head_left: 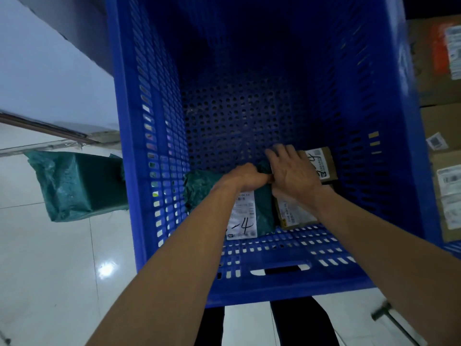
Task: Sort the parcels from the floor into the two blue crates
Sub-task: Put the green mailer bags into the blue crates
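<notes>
Both my arms reach down into a deep blue perforated crate [139,146]. At its bottom lies a green plastic-wrapped parcel [199,188] with a white label marked "4". My left hand [245,176] grips the far edge of this parcel, fingers curled. My right hand [291,171] lies beside it, fingers spread over the green wrap and a brown cardboard parcel [321,163] with a white label. A second brown box [291,216] sits under my right wrist against the near wall.
Another green wrapped parcel [77,183] lies on the glossy white tiled floor [50,258] left of the crate. Stacked cardboard boxes [441,71] with labels stand to the right. A metal bar [394,323] crosses the lower right corner. Dark trouser legs show below the crate.
</notes>
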Tool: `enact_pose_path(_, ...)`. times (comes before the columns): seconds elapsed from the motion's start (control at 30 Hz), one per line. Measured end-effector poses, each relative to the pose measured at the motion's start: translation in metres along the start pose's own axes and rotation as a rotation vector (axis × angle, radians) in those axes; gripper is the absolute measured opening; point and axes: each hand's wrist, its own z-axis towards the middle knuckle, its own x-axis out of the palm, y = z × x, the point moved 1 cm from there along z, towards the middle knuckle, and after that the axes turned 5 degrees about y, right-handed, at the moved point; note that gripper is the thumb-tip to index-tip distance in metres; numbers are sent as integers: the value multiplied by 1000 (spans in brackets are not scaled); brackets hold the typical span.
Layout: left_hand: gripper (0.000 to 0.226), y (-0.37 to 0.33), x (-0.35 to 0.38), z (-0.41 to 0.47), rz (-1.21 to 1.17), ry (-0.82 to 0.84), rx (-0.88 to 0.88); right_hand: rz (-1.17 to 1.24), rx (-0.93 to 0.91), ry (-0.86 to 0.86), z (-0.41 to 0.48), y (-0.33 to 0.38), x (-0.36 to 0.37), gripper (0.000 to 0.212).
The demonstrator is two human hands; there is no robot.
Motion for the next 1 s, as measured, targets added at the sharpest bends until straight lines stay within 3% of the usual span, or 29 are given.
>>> enact_pose_path(0.07,50,-1,-1,1,14,15,-8,54,-3,72,1,-5,2,83)
enact_pose_path(0.2,48,-6,-1,3,86,9,-22,94,24,104,1,-17,3,63)
enact_pose_path(0.33,64,-6,0,4,180,-10,-32,127,73,128,-1,-23,4,54)
enact_pose_path(0.53,50,-3,12,8,242,-102,33,158,75,152,0,-23,3,55)
enact_pose_path(0.8,44,8,3,17,208,-12,-25,113,97,252,-1,-21,0,60)
enact_pose_path(1.0,58,20,2,4,186,-192,-68,152,104,305,0,-19,-15,61)
